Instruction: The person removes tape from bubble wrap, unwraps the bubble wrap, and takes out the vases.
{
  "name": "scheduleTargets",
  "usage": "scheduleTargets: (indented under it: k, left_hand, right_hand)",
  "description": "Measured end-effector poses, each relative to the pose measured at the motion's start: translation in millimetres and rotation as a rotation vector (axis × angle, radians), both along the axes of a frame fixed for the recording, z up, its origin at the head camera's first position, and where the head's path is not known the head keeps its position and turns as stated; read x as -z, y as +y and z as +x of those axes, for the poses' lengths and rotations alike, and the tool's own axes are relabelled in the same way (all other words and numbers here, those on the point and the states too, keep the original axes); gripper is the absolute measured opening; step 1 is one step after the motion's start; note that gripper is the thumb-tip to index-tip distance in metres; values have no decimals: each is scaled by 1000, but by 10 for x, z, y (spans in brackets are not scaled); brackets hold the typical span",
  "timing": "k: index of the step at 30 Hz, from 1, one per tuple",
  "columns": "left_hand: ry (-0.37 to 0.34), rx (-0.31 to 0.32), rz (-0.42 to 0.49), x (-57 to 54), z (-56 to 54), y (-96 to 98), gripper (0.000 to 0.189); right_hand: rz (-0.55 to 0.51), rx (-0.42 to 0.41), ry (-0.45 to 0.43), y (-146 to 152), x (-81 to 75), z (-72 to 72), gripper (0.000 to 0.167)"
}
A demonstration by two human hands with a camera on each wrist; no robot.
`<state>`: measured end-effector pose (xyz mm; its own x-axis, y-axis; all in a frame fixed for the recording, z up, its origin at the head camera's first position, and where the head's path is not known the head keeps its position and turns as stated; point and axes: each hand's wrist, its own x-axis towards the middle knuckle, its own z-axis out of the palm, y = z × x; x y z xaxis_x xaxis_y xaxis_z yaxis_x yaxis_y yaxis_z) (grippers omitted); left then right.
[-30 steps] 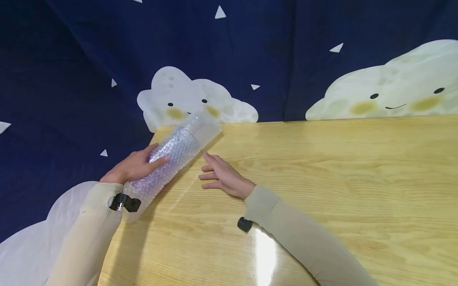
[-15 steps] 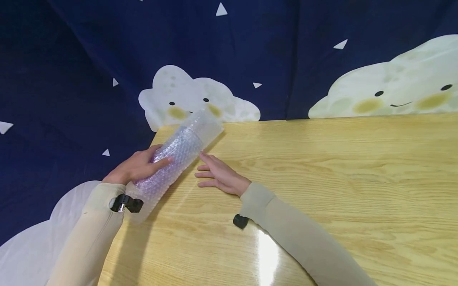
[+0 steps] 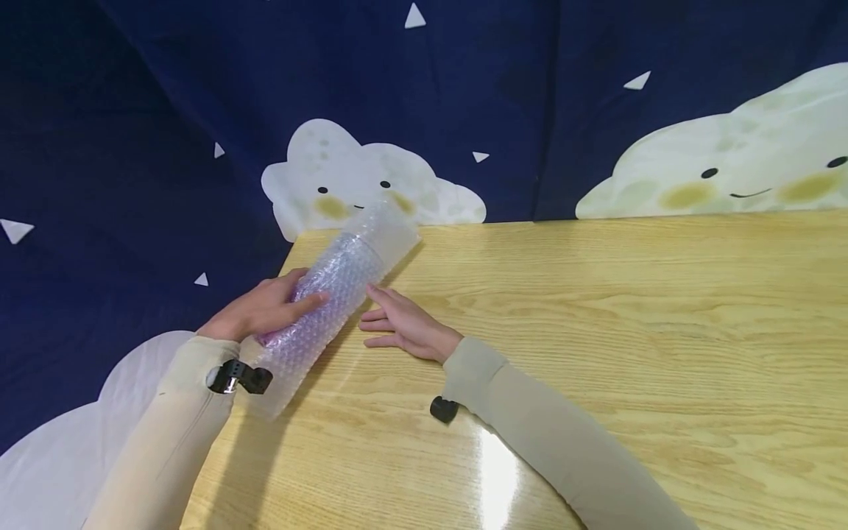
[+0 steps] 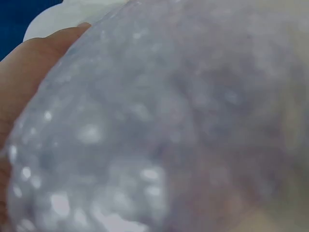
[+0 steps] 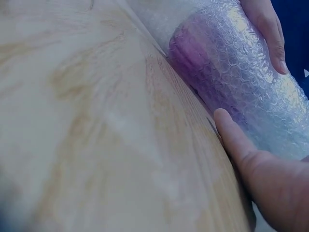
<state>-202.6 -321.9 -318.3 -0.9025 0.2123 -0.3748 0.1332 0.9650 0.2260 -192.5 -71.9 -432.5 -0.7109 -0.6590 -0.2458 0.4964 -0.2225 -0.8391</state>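
A long cylinder in clear bubble wrap [image 3: 351, 269], purple to bluish inside, lies slantwise near the table's left edge. Its far end is a flat, unfilled flap of wrap. My left hand [image 3: 265, 309] grips it from the left, thumb across the top and fingers over the far side, partly hidden. In the left wrist view the bubble wrap [image 4: 140, 111] fills nearly everything, blurred. My right hand [image 3: 414, 325] is open on the other side with fingers spread, its uppermost fingertip right at the wrap's edge. The right wrist view shows a finger [image 5: 234, 135] of it beside the wrapped cylinder [image 5: 217, 63].
The light wooden table [image 3: 596, 316] extends far to the right. Behind it and along the left hangs a dark blue cloth [image 3: 424, 88] printed with white clouds and triangles. A black wrist camera [image 3: 240, 377] sits on the left sleeve, near the bundle's lower end.
My right hand has moved a little left, closer to the wrapped cylinder. My left hand keeps its hold. The whole head view has shifted slightly.
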Motion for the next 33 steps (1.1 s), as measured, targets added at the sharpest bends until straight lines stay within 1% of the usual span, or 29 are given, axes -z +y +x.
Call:
scheduleTargets:
  k: [4, 9, 13, 16, 20, 27, 33]
  left_hand:
    - [12, 28, 6, -7, 9, 36, 93]
    - [29, 80, 30, -2, 23, 89, 86]
    - [20, 96, 54, 6, 45, 134, 84]
    - [29, 108, 74, 13, 60, 171, 81]
    - [39, 123, 86, 20, 79, 212, 79]
    - [29, 134, 73, 6, 119, 282, 85]
    - [43, 170, 58, -28, 153, 342, 83]
  right_hand:
    - [3, 4, -1, -14, 4, -5, 80]
    - [14, 40, -19, -40, 32, -14, 77]
    - [26, 61, -23, -59, 54, -22, 70]
    - [31, 75, -21, -64, 57, -22, 66]
    - [32, 92, -19, -60, 50, -8, 65]
    - [36, 133, -1, -64, 50, 25, 62]
    - [44, 153, 25, -65, 36, 45, 57]
